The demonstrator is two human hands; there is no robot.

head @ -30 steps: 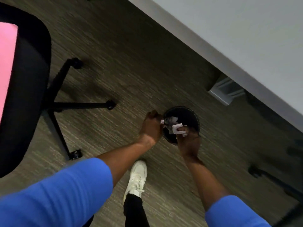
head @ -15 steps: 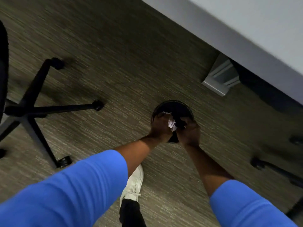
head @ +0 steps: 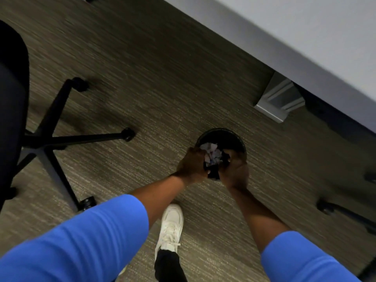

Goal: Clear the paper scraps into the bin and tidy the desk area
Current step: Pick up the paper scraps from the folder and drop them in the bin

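Note:
A round black bin [head: 221,134] stands on the carpet just in front of the desk. Both my hands are over its near rim. My left hand [head: 192,163] and my right hand [head: 236,171] are cupped toward each other, with a bunch of crumpled white paper scraps [head: 211,154] pressed between their fingers above the bin's mouth. The near part of the bin is hidden by my hands. Whether more scraps lie inside the bin I cannot tell.
A black office chair [head: 12,102] with a wheeled star base [head: 50,139] stands at the left. The grey desk [head: 305,37] runs along the upper right, its metal foot [head: 278,102] beside the bin. Another chair leg [head: 345,213] lies at the right. My white shoe [head: 169,226] is below.
My hands came together over the bin, bunching the scraps between them; a second ago the right hand held the scraps and the left hand was at the bin's rim.

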